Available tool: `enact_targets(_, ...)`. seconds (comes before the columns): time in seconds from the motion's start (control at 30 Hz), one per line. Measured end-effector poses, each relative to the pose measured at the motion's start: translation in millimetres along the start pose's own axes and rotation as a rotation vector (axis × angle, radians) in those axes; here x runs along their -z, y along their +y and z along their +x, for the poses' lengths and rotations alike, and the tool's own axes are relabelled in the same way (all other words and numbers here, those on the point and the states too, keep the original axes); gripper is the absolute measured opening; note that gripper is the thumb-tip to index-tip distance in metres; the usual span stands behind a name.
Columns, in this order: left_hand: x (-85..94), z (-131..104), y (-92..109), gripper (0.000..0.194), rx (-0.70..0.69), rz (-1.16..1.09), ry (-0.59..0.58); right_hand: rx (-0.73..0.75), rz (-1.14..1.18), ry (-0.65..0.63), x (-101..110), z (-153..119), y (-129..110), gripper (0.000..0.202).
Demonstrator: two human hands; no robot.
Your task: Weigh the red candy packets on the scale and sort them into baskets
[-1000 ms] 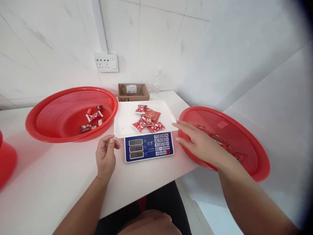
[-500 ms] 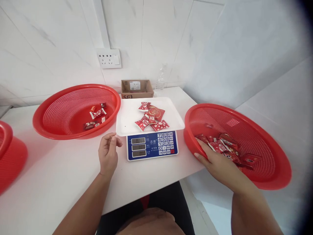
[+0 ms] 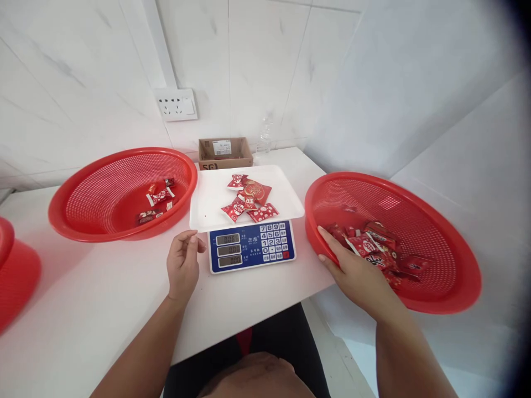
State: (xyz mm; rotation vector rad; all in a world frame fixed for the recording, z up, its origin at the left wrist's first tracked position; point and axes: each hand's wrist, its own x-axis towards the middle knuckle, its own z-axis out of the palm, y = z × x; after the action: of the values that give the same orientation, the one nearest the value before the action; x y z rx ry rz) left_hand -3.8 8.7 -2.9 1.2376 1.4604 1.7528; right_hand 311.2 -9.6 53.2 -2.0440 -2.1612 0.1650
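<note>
My right hand (image 3: 362, 275) grips the near left rim of the right red basket (image 3: 460, 293), thumb outside and fingers reaching in. Inside that basket lies a pile of red wrapped candies (image 3: 373, 246). My left hand (image 3: 183, 264) rests above the table with its fingers curled in and nothing visible in them, near the front left corner of a white tray (image 3: 207, 199). The tray sits on a digital scale (image 3: 251, 246) with a blue keypad panel and lit readouts. Several red candy packets (image 3: 249, 199) lie together on the tray.
At the left stands another red basket (image 3: 95, 188) with several candies (image 3: 160, 196). Part of a third red basket (image 3: 19, 276) shows at the left edge. Behind the tray are a cardboard box (image 3: 226, 152) and a clear plastic bottle (image 3: 264, 135). The wall has a socket panel (image 3: 176, 105).
The view has turned slightly, so most things appear a little further left. My right hand keeps its hold on the basket rim, and my left hand stays by the tray.
</note>
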Motion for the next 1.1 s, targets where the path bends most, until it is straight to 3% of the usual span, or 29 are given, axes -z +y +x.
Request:
enact_targets(0.17, -0.8, -1, 3, 0.019, 0.001, 0.031, -0.008, -0.041, -0.004, -0.045, 0, 0, 0, 0.054)
enact_targets(0.3, -0.6, -1, 4, 0.019, 0.003, 0.023, -0.017, 0.055, 0.019, 0.091, -1, 3, -5, 0.051)
enact_targets(0.4, -0.1, -1, 4, 0.019, 0.004, 0.028, -0.031, 0.158, 0.077, 0.213, 2, 12, -26, 0.047)
enact_targets(0.57, 0.9, -1, 5, 0.020, 0.009, 0.029, -0.034, 0.361, 0.198, 0.236, 7, 49, -78, 0.038)
enact_targets(0.8, 2.0, 2, 5, 0.025, 0.036, 0.059, -0.041, 0.279, 0.022, 0.124, 3, 95, -123, 0.042)
enact_targets(1.1, 3.7, 3, 2, 0.023, 0.040, 0.027, -0.053, 0.285, 0.007, 0.156, -8, 109, -130, 0.027)
